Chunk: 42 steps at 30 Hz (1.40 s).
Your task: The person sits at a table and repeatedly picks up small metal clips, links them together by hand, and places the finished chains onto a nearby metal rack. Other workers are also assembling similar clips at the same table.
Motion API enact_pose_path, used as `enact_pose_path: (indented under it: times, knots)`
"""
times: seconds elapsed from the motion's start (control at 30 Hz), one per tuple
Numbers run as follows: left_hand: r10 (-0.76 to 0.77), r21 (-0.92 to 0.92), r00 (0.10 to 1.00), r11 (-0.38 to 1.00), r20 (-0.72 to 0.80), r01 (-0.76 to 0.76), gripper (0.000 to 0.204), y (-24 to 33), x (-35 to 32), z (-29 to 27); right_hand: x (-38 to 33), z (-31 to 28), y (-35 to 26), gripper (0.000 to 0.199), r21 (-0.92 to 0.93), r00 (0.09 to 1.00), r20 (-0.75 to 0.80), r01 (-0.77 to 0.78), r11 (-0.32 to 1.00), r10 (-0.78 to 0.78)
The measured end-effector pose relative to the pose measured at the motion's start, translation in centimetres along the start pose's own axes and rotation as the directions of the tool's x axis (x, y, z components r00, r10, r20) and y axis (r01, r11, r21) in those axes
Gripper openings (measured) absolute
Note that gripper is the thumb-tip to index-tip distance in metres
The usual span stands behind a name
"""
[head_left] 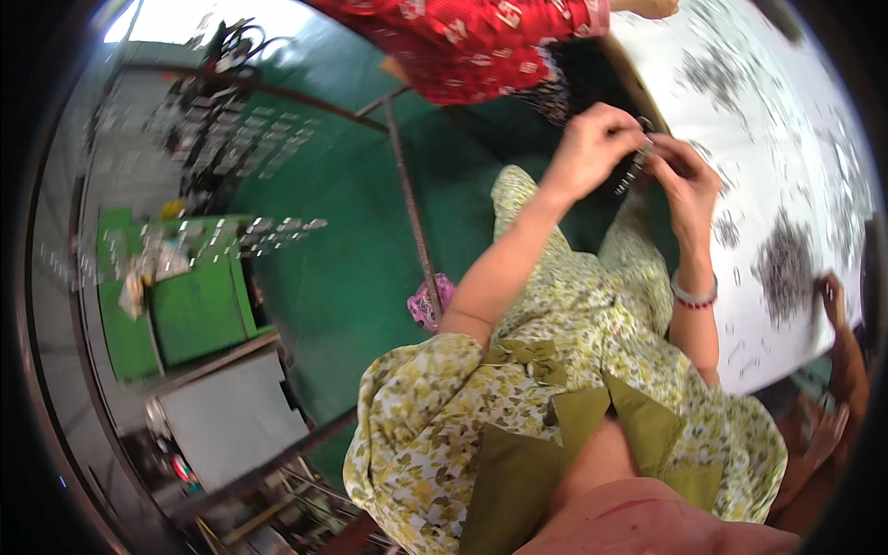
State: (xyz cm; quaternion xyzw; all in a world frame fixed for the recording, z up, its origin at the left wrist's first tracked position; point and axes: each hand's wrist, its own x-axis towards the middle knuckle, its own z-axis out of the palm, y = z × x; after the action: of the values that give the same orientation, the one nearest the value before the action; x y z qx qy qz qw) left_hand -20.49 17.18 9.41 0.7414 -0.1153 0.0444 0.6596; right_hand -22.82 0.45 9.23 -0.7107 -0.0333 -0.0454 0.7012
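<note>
Both hands are raised together by the edge of a white-topped table (pixel 749 194). Between them hangs a short, dark, chain-like strip (pixel 633 170) with shiny flecks, blurred by motion. My left hand (pixel 592 153) pinches its upper end between thumb and fingers. My right hand (pixel 686 185), with a pale bangle and a red beaded bracelet at the wrist, is closed against the same end from the other side. The fingertips partly hide where the strip is gripped. On the table to the right lies a heap of small dark metal-looking pieces (pixel 784 268).
Another dark heap (pixel 717 79) lies farther along the table. A person in a red patterned top (pixel 472 46) is across from me; another person's hand (pixel 832 301) rests at the right table edge. Left are a metal frame (pixel 407 185), a green cabinet (pixel 199 310) and a pink bag (pixel 431 302).
</note>
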Motion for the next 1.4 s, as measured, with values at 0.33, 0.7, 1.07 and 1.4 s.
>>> enact_pose_path:
  times: [0.33, 0.7, 1.07, 1.4]
  knots:
    - [0.092, -0.179, 0.909, 0.968, -0.406, -0.178, 0.014, 3.9, -2.9, -1.8, -0.8, 6.4, -3.4, 0.024, -0.152, 0.935, 0.107, 0.352, 0.923, -0.339]
    - [0.448, -0.23, 0.682, 0.712, -0.579, -0.663, 0.017, 16.8, -6.0, -14.7, -0.4, 4.8, -1.1, 0.024, -0.047, 0.942, 0.181, 0.296, 0.954, -0.283]
    - [0.636, 0.361, 0.302, 0.697, -0.71, -0.62, 0.02, 24.5, -14.3, -25.8, 1.6, 7.1, 1.4, 0.025, -0.111, 0.873, 0.449, 0.264, 0.958, -0.189]
    - [0.671, 0.584, 0.106, 0.703, -0.733, -0.406, 0.012, 29.4, -18.8, -44.3, 1.8, 5.7, 0.4, 0.023, -0.117, 0.896, 0.404, 0.252, 0.961, -0.186]
